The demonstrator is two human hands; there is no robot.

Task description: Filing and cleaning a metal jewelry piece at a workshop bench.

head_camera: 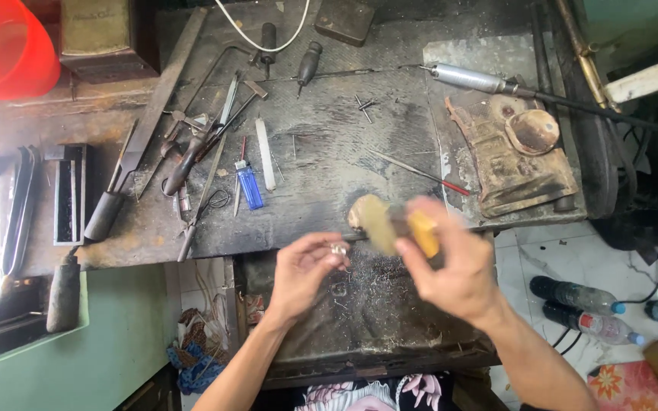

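Head view, looking down on a worn, dark surface. Left hand near centre, fingertips pinching a small shiny ring. Right hand just right of it, closed around a blurred yellow-handled tool whose greenish end sits just above and right of the ring, close to it; touching or not, cannot tell. Hands near each other, above a low tray with metal filings. Farther left on the surface: blue lighter, pliers, files. Far right: rotary handpiece beside a rusty block.
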